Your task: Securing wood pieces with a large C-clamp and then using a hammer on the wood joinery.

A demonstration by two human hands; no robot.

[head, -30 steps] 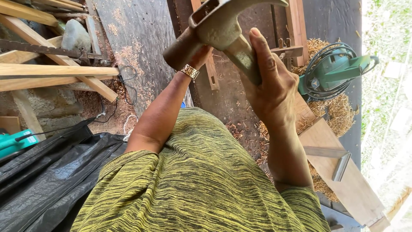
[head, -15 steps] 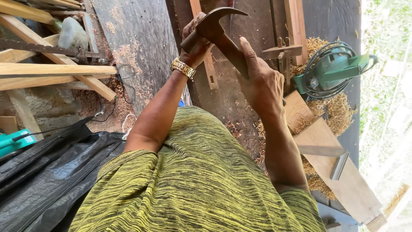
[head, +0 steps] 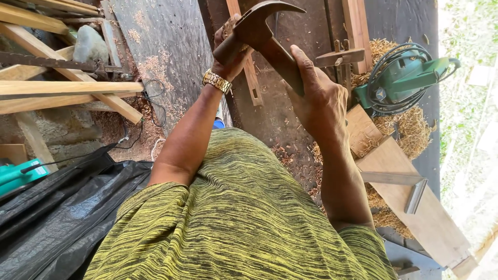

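Observation:
I hold a claw hammer (head: 259, 26) with a dark metal head and a curved claw, raised in front of me over the workbench. My left hand (head: 231, 52), with a gold watch at its wrist, wraps around the hammer's head from the left. My right hand (head: 321, 101) grips the dark handle (head: 282, 62) below the head, thumb stretched up along it. Both forearms reach out from my yellow and black striped shirt (head: 233, 223).
A green power tool (head: 410, 78) with a coiled cable lies on wood shavings at the right. Near it are a wooden marking gauge (head: 342, 56), a try square (head: 412, 189) and boards. Timber lengths (head: 67, 88), a stone (head: 89, 44), black sheeting (head: 57, 207) and a teal tool (head: 15, 173) lie left.
The hammer has moved a little away from the camera and turned, so its claw shows in profile. My left hand has shifted up onto the head; my right hand stays on the handle.

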